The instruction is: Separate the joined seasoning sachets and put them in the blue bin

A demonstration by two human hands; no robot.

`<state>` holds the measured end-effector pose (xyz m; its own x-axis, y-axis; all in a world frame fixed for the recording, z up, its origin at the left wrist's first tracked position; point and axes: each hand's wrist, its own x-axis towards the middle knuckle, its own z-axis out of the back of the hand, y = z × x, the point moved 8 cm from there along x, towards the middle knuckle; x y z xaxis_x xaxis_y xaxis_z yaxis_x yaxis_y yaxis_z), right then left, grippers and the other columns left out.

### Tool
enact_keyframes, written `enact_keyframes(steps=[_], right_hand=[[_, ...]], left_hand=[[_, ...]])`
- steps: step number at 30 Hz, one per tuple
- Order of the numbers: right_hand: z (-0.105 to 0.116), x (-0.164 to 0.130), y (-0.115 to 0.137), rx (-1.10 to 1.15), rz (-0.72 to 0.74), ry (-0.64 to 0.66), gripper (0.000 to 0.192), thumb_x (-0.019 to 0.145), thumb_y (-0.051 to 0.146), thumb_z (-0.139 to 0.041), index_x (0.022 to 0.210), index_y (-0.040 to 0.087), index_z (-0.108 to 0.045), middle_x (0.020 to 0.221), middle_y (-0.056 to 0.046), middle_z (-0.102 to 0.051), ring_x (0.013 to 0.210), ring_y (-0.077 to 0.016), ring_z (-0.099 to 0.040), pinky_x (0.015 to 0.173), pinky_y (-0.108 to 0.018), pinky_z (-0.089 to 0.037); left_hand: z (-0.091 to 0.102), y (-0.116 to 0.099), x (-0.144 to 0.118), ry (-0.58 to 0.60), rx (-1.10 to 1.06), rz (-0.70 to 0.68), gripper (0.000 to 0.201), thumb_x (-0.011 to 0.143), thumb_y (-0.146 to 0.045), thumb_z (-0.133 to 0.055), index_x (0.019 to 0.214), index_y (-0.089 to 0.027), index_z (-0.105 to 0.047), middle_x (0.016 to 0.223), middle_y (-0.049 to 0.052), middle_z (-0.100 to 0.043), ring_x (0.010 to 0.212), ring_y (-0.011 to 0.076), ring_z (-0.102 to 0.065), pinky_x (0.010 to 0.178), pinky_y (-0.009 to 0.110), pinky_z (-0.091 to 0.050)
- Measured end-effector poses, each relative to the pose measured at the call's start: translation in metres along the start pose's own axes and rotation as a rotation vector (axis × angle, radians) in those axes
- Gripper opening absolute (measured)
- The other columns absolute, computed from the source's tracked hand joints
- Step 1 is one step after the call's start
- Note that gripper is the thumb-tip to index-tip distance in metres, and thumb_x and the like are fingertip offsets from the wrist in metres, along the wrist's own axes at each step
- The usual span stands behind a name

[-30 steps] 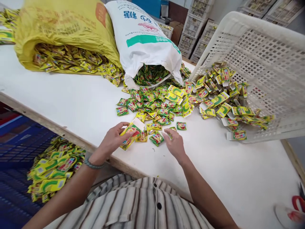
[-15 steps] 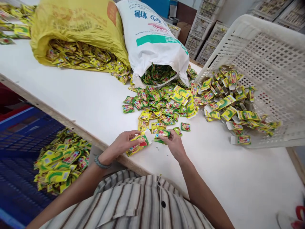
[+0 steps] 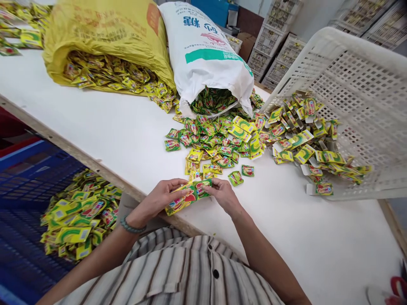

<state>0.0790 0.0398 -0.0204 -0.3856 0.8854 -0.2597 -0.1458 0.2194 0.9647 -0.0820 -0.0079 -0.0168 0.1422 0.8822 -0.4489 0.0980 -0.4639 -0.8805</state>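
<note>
Operator body, head view: two bare hands, left hand (image 3: 159, 198) and right hand (image 3: 224, 195), forearms bare up to the bottom frame edge, no gloves, no rings visible. Left wrist carries a thin grey-green beaded bracelet (image 3: 131, 227). Torso in a light collared button-front shirt with vertical brown and grey stripes (image 3: 178, 275), stripe widths uneven. One small dark round shirt button (image 3: 216, 274) shows on the placket, right of the open collar. Fabric looks thin, slightly creased. Sleeve ends not in view.
</note>
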Motion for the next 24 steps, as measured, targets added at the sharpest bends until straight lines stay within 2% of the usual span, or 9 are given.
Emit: enact_keyframes(steps=[5,10,13,16,18,20,22,24], right_hand=[[0.001,0.004,0.002,-0.045,0.051,-0.146,0.034,0.064,0.047,-0.075,0.058,0.018,-0.058,0.053,0.005,-0.048,0.055,-0.0105,-0.045,0.051,-0.022,-0.038],[0.012,0.008,0.001,0.161,0.047,-0.318,0.029,0.064,0.045,-0.073,0.068,0.017,-0.064,0.06,0.003,-0.057,0.057,-0.0118,-0.049,0.058,-0.025,-0.044],[0.015,0.007,0.006,0.146,0.08,-0.334,0.026,0.067,0.043,-0.073,0.068,0.017,-0.066,0.061,0.003,-0.058,0.058,-0.0119,-0.049,0.06,-0.026,-0.044],[0.016,0.005,0.016,-0.055,0.151,-0.286,0.027,0.07,0.043,-0.072,0.062,0.018,-0.066,0.063,0.002,-0.057,0.063,-0.0135,-0.051,0.063,-0.027,-0.043],[0.02,0.005,0.022,-0.195,0.185,-0.256,0.028,0.076,0.045,-0.067,0.065,0.019,-0.067,0.067,0.0,-0.059,0.066,-0.0145,-0.052,0.064,-0.027,-0.044],[0.029,0.009,0.028,-0.323,0.229,-0.271,0.026,0.083,0.042,-0.059,0.081,0.019,-0.07,0.077,-0.002,-0.065,0.072,-0.0164,-0.057,0.069,-0.028,-0.046],[0.036,0.015,0.034,-0.517,0.31,-0.285,0.025,0.084,0.029,-0.057,0.104,0.019,-0.068,0.102,-0.007,-0.069,0.093,-0.0208,-0.06,0.082,-0.033,-0.047],[0.036,0.022,0.034,-0.773,0.39,-0.24,0.042,0.077,0.014,-0.056,0.119,0.019,-0.063,0.125,-0.01,-0.064,0.117,-0.0255,-0.053,0.097,-0.04,-0.041]], left_hand=[[-0.006,0.002,0.008,0.023,0.049,-0.017,0.053,0.06,-0.047,-0.082,0.101,-0.015,-0.07,0.093,0.007,-0.076,0.083,0.0246,-0.069,0.072,0.031,-0.053],[-0.01,0.002,0.016,-0.043,-0.099,-0.006,0.06,0.057,-0.047,-0.084,0.104,-0.014,-0.065,0.091,0.006,-0.076,0.074,0.0206,-0.069,0.068,0.03,-0.053],[-0.012,-0.003,0.018,-0.063,-0.088,-0.014,0.062,0.055,-0.046,-0.084,0.104,-0.014,-0.064,0.091,0.006,-0.076,0.075,0.0207,-0.069,0.067,0.029,-0.053],[-0.014,-0.006,0.019,-0.06,-0.115,0.009,0.061,0.052,-0.045,-0.086,0.099,-0.014,-0.065,0.082,0.004,-0.076,0.073,0.0205,-0.069,0.065,0.028,-0.052],[-0.012,-0.005,0.02,-0.079,-0.174,0.038,0.06,0.048,-0.042,-0.088,0.095,-0.013,-0.065,0.077,0.004,-0.076,0.068,0.018,-0.068,0.063,0.026,-0.051],[-0.009,-0.003,0.022,-0.116,-0.217,0.065,0.061,0.046,-0.039,-0.09,0.094,-0.013,-0.063,0.074,0.002,-0.075,0.061,0.0145,-0.065,0.059,0.024,-0.049],[-0.006,-0.002,0.023,-0.145,-0.227,0.082,0.06,0.046,-0.036,-0.09,0.095,-0.013,-0.062,0.071,0.001,-0.074,0.055,0.0123,-0.062,0.054,0.022,-0.046],[-0.004,-0.001,0.024,-0.152,-0.213,0.085,0.059,0.048,-0.036,-0.089,0.095,-0.014,-0.062,0.069,0.001,-0.073,0.054,0.0123,-0.061,0.052,0.022,-0.044]])
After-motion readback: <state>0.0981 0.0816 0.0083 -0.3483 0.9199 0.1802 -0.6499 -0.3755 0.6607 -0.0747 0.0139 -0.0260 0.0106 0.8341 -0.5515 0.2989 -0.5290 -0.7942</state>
